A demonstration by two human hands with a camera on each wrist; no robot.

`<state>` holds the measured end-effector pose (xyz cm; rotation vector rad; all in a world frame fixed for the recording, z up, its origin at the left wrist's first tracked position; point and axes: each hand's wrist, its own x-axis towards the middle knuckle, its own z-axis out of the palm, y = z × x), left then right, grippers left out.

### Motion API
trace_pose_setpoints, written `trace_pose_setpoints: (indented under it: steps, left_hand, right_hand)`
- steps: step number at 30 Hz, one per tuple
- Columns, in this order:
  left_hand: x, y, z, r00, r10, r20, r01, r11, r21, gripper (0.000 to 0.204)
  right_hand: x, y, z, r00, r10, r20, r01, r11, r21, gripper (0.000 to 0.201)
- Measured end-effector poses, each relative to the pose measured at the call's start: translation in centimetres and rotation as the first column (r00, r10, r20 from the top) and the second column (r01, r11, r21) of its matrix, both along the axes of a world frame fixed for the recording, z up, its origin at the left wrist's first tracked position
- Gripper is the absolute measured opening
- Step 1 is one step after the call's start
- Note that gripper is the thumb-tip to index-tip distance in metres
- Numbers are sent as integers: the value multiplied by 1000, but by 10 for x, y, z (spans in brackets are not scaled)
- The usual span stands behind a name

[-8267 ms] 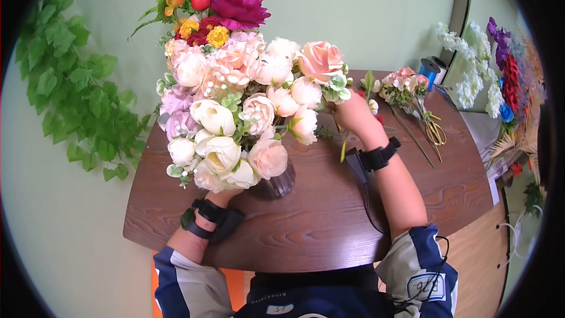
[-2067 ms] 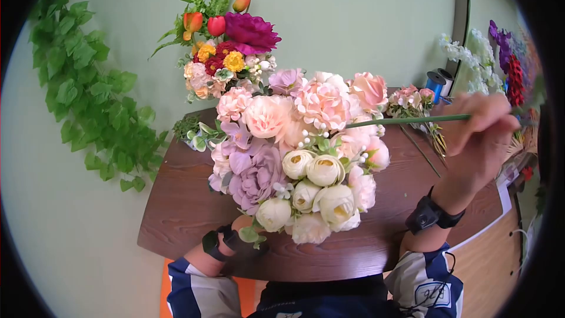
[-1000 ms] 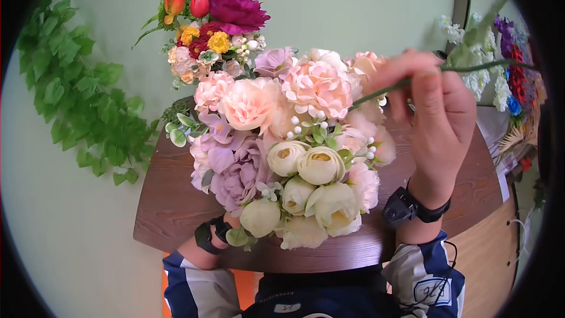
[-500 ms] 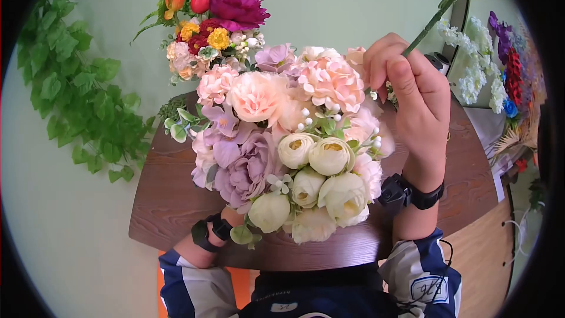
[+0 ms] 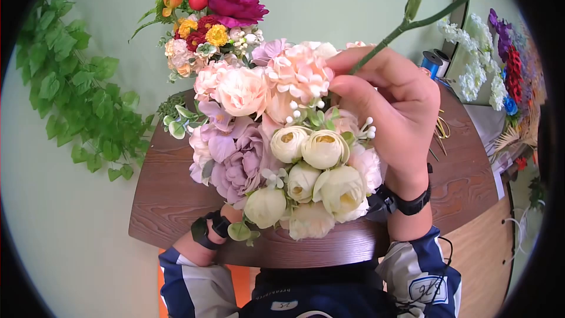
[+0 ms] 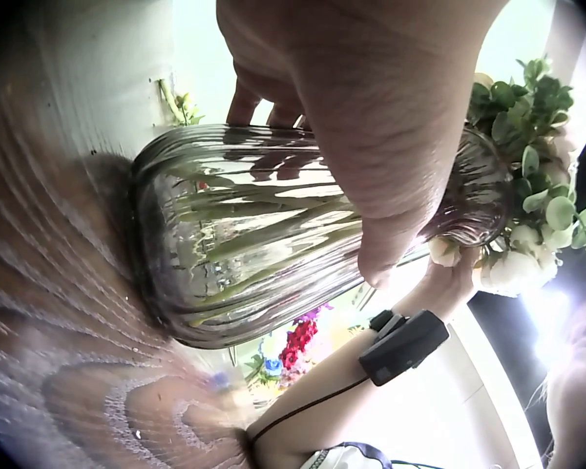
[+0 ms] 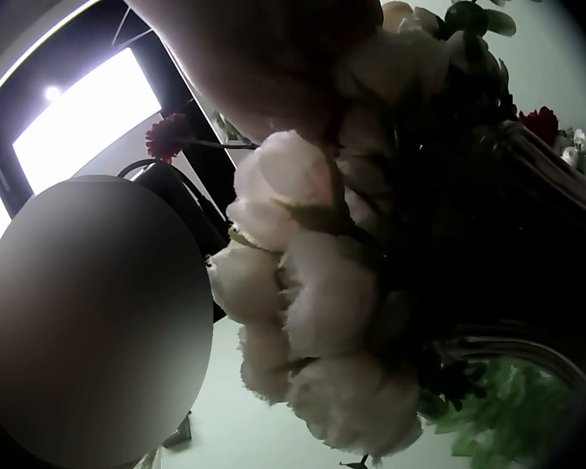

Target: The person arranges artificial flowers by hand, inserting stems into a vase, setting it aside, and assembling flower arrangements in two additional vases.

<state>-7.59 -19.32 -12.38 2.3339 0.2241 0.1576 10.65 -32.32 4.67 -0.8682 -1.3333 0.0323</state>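
Note:
My left hand [image 6: 361, 107] grips a ribbed clear glass vase [image 6: 244, 249] standing on the table, its thumb and fingers around the upper body. Green stems [image 6: 273, 230] show through the glass. In the head view, the bouquet of cream, pink and lilac artificial flowers [image 5: 250, 165] covers the vase and most of that hand. Over the bouquet's right side, my right hand [image 5: 400, 103] pinches a green flower stem [image 5: 382, 44] between thumb and fingers. The stem slants up right and forks; its lower end is hidden among the blooms. A dark red flower [image 7: 168, 137] on a thin stem shows in the right wrist view.
Behind stands another arrangement [image 5: 218, 23] with tulips and a purple bloom. Blue and white spools [image 5: 431, 63] sit at the table's back right, near loose stems [image 5: 440, 135]. Leafy vines [image 5: 79, 82] hang at left; more flowers [image 5: 512, 82] stand at right.
My right hand has come up from behind the bouquet's right side with a stem, then moved left over the blooms. The bouquet has turned, its lilac flowers now facing front. My left hand stays low.

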Motion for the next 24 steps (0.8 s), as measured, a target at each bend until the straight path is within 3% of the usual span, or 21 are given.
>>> trace_pose_setpoints:
  steps: [5,8,10,14,16,22,23,24]
  left_hand:
    - [1,1,-1,1000,-7,2,7,1000,25,56]
    - [7,2,1,1000,-9,4,9,999,42,57]
    - [1,0,-3,1000,-10,5,10,999,52,57]
    - [-24,-1,-8,1000,-11,3,11,997,73,57]
    - [-22,-4,-10,1000,-11,3,11,996,87,57]
    - [-30,-2,-10,1000,-18,10,17,992,127,58]
    - [-34,-2,-11,1000,-19,12,17,991,134,58]
    - [-34,-1,-11,1000,-20,13,18,990,141,58]
  right_hand:
    - [5,4,-4,991,116,-63,-118,993,-26,7]
    - [9,6,-4,990,141,6,-141,988,-56,7]
    - [12,9,-7,991,80,107,-72,994,-77,6]
    - [14,9,-10,991,32,130,-10,986,-167,5]
    - [17,12,-15,969,-29,247,78,978,-192,7]
    - [22,7,-11,942,-33,334,105,974,-198,8]
    - [22,6,-10,941,-34,336,105,975,-197,8]
    - [21,3,-8,985,57,165,-9,960,-279,8]
